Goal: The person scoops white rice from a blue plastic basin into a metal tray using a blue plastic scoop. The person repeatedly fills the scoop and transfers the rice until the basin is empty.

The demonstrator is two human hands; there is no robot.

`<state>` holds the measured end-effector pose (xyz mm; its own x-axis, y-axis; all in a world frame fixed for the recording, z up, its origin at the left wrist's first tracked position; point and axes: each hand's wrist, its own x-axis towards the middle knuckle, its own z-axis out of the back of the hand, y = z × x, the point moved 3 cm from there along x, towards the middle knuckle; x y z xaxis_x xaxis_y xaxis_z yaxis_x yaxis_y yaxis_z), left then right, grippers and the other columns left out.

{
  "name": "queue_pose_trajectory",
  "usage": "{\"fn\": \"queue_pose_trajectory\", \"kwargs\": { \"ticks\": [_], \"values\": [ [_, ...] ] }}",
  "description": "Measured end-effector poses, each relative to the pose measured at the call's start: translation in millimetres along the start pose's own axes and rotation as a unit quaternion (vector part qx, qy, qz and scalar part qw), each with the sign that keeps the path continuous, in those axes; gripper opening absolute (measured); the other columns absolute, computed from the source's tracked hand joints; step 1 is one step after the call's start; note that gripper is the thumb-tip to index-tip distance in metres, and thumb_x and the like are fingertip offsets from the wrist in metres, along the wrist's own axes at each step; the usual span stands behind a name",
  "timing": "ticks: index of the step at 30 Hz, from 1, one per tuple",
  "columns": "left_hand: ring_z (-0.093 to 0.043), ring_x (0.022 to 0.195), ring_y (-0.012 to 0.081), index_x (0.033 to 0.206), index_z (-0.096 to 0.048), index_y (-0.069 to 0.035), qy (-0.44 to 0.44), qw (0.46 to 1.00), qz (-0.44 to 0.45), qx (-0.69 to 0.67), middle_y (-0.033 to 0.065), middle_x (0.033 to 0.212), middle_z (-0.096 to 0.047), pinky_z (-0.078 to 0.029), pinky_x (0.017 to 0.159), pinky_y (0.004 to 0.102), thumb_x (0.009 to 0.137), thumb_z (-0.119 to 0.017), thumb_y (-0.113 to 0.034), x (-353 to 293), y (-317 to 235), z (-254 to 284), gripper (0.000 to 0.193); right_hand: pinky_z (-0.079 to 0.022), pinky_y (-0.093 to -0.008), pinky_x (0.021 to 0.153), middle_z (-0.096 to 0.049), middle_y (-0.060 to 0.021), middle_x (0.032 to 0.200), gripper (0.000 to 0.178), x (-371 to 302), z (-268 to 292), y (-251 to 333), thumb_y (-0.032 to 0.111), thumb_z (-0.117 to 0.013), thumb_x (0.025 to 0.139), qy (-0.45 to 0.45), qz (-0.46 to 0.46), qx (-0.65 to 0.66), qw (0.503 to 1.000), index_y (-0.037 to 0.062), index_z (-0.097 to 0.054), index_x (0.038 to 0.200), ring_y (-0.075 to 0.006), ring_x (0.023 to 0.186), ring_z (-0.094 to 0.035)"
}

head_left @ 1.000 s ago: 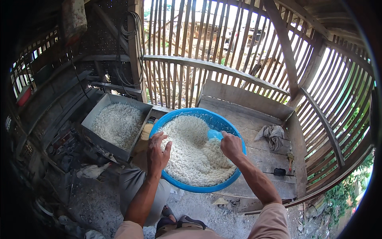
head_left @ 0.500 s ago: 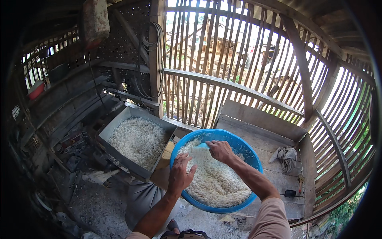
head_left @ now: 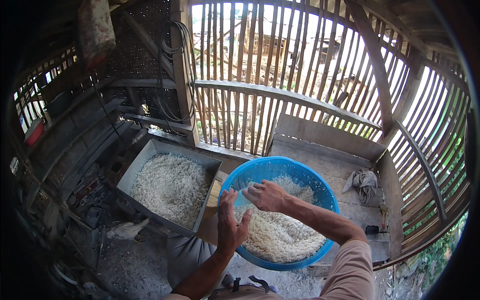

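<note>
The right hand (head_left: 267, 196) is curled closed, back uppermost, at about eleven o'clock within the round blue basin (head_left: 330, 235), gripping a pale-blue, see-through scoop (head_left: 241, 199). The scoop points toward ten o'clock, near the fingers of the left hand. That left hand (head_left: 233, 227) is open at the basin's nine o'clock, fingers together and thumb spread apart; it overlaps the rim, though I cannot tell whether it touches it.

The basin sits in front of the person, filled with off-white grain (head_left: 285, 242) that is clumpy, crumbly and uneven. It lies thickest from four to seven o'clock, while the smooth plastic wall shows bare at twelve, with stray grains stuck toward one.

At the basin's nine to ten o'clock stands a square, grey tray (head_left: 212, 165) with straight, slanted sides, holding more of the same rough white grain (head_left: 170, 187).

Toward two o'clock, a crumpled grey cloth (head_left: 361, 186) lies on the worn plank bench (head_left: 345, 172) — with a small dark object (head_left: 371, 230) at three. Beyond twelve runs a wooden rail (head_left: 240, 87) across upright slats.
</note>
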<state>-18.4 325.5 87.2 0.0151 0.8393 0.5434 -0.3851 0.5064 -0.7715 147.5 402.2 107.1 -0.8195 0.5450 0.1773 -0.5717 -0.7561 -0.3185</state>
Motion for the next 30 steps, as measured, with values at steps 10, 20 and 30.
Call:
{"fn": "queue_pose_trajectory", "kwargs": {
  "ticks": [10, 20, 30],
  "values": [
    [-0.031, 0.152, 0.0399, 0.134, -0.064, -0.005, 0.079, 0.996, 0.011, 0.044, 0.0188, 0.155, -0.047, -0.032, 0.120, 0.0535, 0.100, -0.066, -0.036, 4, 1, -12, 0.047, -0.059, -0.0448, 0.073, -0.073, -0.0151, 0.094, 0.022, -119, -13, -113, 0.010, -0.053, 0.096, -0.008, -0.349, -0.003, 0.937, 0.0012, -0.067, 0.110, -0.0302, 0.090, -0.074],
    [-0.035, 0.150, 0.0391, 0.133, -0.064, -0.005, 0.039, 0.993, 0.034, 0.110, 0.0181, 0.152, -0.050, -0.037, 0.118, 0.0518, 0.098, -0.068, -0.036, -2, 13, -9, 0.047, -0.057, -0.0453, 0.079, -0.073, -0.0145, 0.103, 0.029, -81, 30, -81, 0.011, -0.057, 0.092, 0.027, -0.287, 0.087, 0.954, 0.0004, -0.064, 0.118, -0.0311, 0.095, -0.072],
    [-0.041, 0.147, 0.0381, 0.133, -0.064, -0.005, 0.043, 0.992, 0.051, 0.109, 0.0181, 0.149, -0.055, -0.038, 0.117, 0.0499, 0.098, -0.070, -0.036, 1, 14, -12, 0.047, -0.058, -0.0364, 0.079, -0.072, -0.0117, 0.108, 0.043, -71, 13, -12, 0.011, -0.057, 0.099, -0.030, -0.047, 0.027, 0.998, 0.0016, -0.056, 0.141, -0.0225, 0.094, -0.071]
  ]
}}
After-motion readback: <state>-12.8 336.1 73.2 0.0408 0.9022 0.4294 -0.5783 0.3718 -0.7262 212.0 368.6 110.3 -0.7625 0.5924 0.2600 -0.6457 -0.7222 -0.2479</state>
